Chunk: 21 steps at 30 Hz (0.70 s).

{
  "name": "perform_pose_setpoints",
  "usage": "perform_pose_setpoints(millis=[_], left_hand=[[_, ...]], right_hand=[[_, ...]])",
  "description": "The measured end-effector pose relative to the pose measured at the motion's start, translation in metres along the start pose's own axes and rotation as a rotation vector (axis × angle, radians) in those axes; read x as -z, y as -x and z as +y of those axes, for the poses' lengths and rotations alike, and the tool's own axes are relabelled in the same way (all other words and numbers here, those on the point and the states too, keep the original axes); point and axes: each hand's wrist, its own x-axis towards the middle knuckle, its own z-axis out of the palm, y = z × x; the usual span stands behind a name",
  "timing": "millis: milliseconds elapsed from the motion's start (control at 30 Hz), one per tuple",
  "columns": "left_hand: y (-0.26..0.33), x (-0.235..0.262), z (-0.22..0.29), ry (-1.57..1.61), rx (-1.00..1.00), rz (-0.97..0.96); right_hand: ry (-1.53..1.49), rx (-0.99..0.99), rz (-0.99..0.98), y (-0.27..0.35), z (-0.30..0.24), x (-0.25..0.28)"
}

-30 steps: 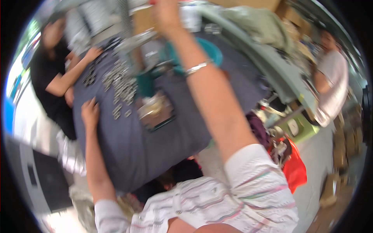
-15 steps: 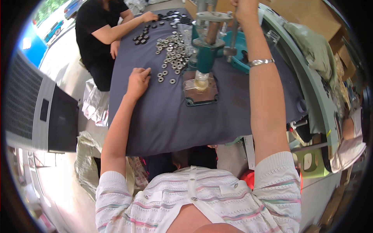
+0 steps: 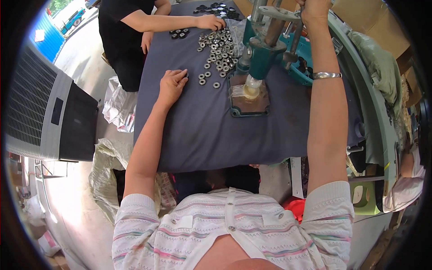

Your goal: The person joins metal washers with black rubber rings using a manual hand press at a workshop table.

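Observation:
My right hand (image 3: pixel 314 9) is raised to the top of the picture and grips the grey lever handle of a teal hand press (image 3: pixel 263 49). The press stands on a dark cloth-covered table (image 3: pixel 202 135), with a pale round piece under its ram on the base plate (image 3: pixel 249 105). My left hand (image 3: pixel 172 84) rests flat on the cloth, fingers together, just left of a scatter of small metal rings (image 3: pixel 216 45). Nothing is in that hand. A silver bracelet sits on my right wrist.
A person in a black top (image 3: pixel 123 36) sits at the table's far left corner, one hand (image 3: pixel 211 21) among the rings. A grey cooling unit (image 3: pixel 45 108) stands on the left. Plastic sacks (image 3: pixel 112 157) lie below the table edge. A green stool (image 3: pixel 364 198) is at right.
The view has swung and steadied over the table. My left hand has slid a little toward the rings. My right hand stays up on the press lever.

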Motion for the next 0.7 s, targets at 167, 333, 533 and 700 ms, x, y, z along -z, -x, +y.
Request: perform_pose_setpoints(millis=[167,333,533,700], left_hand=[[-0.009,0.0,0.007,-0.154,-0.083,-0.037],[0.003,-0.007,-0.017,-0.252,-0.071,-0.119],[0.001,-0.015,-0.013,-0.016,-0.044,-0.082],[0.002,-0.01,-0.011,-0.071,-0.07,-0.087]], right_hand=[[-0.636,-0.407,-0.338,-0.007,-0.022,0.017],[0.512,0.594,-0.068,-0.024,0.048,0.007],[0.017,0.243,-0.005,-0.008,0.01,0.0],[0.016,0.186,-0.034,-0.004,0.004,-0.002]])
